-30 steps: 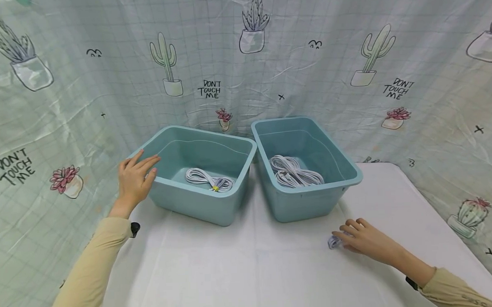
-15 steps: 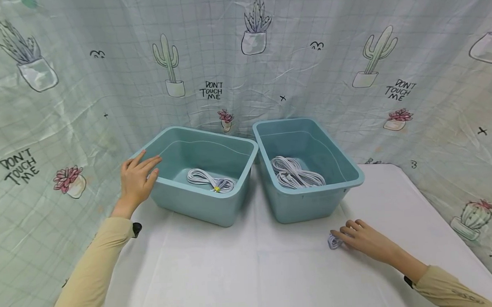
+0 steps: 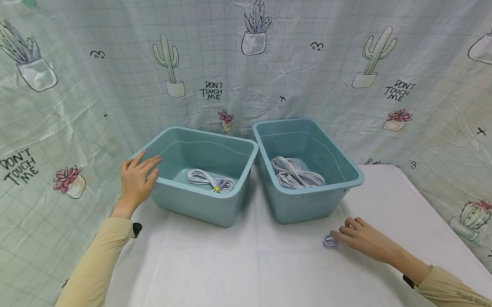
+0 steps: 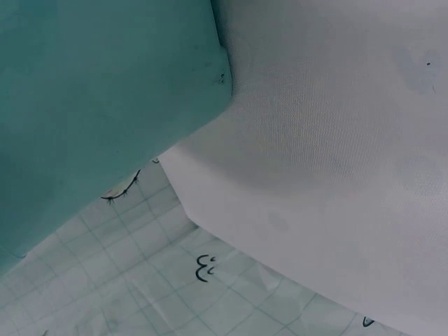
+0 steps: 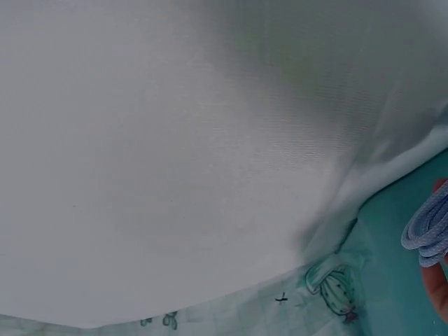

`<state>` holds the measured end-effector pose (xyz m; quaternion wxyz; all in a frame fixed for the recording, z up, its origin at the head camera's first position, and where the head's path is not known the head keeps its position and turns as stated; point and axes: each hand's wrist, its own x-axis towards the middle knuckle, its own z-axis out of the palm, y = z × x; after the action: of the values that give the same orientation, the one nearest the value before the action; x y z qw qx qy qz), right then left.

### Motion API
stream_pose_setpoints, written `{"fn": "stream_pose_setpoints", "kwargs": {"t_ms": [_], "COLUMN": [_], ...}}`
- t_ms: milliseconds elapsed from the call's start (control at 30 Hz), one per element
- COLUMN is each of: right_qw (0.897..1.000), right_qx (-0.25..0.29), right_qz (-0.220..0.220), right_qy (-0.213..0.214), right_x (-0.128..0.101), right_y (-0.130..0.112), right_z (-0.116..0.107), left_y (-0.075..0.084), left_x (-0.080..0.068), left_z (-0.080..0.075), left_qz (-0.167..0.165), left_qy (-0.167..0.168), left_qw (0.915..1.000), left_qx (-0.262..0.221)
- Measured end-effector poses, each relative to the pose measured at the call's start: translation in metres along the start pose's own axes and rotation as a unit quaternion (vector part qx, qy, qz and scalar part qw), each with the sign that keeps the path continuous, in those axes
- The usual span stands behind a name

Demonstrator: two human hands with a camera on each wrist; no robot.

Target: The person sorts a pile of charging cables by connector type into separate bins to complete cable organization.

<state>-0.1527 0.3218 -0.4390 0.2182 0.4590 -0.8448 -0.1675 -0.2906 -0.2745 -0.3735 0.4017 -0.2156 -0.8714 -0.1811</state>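
Note:
My left hand [image 3: 136, 181] rests on the near left rim of the left blue-green bin [image 3: 190, 203], fingers straight and spread over its edge. In the left wrist view the bin wall [image 4: 98, 98] shows but the hand does not. Low over the white table, in front of the right bin [image 3: 309, 206], my right hand [image 3: 365, 243] pinches a small coiled lavender cable [image 3: 329, 241] at its fingertips. The right wrist view catches that braided cable [image 5: 428, 227] at its right edge, between a fingertip and another finger [image 5: 435, 285]; most of the hand is outside the picture.
Looped white cables [image 3: 208, 179], with a yellow piece on them, lie in the left bin. More white cable bundles [image 3: 295, 172] fill the near left part of the right bin. A cactus-print curtain [image 3: 125, 85] hangs behind and beside the white table [image 3: 234, 271].
The small cable coil has turned and shifted slightly left, showing more of itself at the right fingertips. The right hand has barely moved; the left hand stays on the bin rim.

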Motion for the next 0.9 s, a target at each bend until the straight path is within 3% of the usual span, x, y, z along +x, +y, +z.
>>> {"fn": "stream_pose_setpoints", "kwargs": {"t_ms": [133, 533, 900], "right_qw": [1.000, 0.999, 0.989], "right_qx": [0.004, -0.010, 0.004], "right_qz": [0.001, -0.007, -0.037], "right_qy": [-0.005, 0.052, 0.140], "right_x": [0.007, 0.043, 0.083], "right_y": [0.001, 0.003, 0.028], "right_z": [-0.012, -0.054, -0.095], "left_y": [0.000, 0.001, 0.000], "left_x": [0.000, 0.001, 0.000], "left_z": [0.000, -0.001, -0.001], "left_qz": [0.001, -0.001, -0.004], "left_qy": [0.001, -0.003, -0.005], "left_qw": [1.0000, 1.0000, 1.0000], "left_qx": [0.001, -0.001, -0.004]}}
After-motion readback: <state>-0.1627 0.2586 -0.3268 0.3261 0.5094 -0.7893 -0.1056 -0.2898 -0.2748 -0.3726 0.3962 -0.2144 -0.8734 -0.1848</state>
